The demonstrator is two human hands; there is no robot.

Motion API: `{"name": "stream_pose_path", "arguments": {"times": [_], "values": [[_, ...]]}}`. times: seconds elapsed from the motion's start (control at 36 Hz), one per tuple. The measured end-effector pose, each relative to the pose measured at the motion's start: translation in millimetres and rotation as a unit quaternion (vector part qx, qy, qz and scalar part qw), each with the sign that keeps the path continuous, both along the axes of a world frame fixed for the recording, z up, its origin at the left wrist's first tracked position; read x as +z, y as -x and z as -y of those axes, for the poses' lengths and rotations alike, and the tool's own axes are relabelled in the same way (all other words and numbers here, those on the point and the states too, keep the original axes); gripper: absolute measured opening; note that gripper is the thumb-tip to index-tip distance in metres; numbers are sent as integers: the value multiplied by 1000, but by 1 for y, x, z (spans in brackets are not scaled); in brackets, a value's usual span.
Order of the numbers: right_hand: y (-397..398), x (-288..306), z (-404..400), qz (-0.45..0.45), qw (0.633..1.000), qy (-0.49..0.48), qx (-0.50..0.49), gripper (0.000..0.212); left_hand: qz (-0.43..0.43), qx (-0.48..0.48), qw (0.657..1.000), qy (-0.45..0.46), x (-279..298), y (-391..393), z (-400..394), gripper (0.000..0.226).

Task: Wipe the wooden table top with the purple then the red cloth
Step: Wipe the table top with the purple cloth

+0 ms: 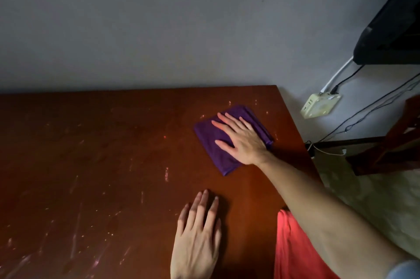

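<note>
A folded purple cloth [212,142] lies on the dark wooden table top [102,153] near its far right corner. My right hand [241,140] presses flat on the cloth with straight, spread fingers. My left hand [196,235] rests flat on the bare wood nearer to me, fingers straight. A red cloth [293,251] lies at the table's near right edge, partly under my right forearm.
The wood shows scattered pale scratches and specks. A grey wall runs behind the table. To the right, on the floor, sit a pale power strip [318,105] with cables, a dark wooden chair frame [391,142], and a black object [391,28] above.
</note>
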State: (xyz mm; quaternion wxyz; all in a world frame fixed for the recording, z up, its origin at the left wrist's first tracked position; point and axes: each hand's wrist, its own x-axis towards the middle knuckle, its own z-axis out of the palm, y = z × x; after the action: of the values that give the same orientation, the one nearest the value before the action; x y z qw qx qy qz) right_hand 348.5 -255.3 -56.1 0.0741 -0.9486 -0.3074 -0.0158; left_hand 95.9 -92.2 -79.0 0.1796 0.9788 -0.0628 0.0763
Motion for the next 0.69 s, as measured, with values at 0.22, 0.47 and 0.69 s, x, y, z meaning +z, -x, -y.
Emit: {"name": "stream_pose_path", "arguments": {"times": [0.22, 0.47, 0.69], "values": [[-86, 1, -6, -13, 997, -24, -67, 73, 20, -6, 1000, -8, -7, -7, -3, 49], [-62, 0, 2, -38, 985, -26, -165, 71, -5, -15, 1000, -10, 6, -5, -5, 53], [46, -1, 83, -30, 995, -12, -99, 78, -11, -7, 998, -64, 17, -3, 3, 51]]}}
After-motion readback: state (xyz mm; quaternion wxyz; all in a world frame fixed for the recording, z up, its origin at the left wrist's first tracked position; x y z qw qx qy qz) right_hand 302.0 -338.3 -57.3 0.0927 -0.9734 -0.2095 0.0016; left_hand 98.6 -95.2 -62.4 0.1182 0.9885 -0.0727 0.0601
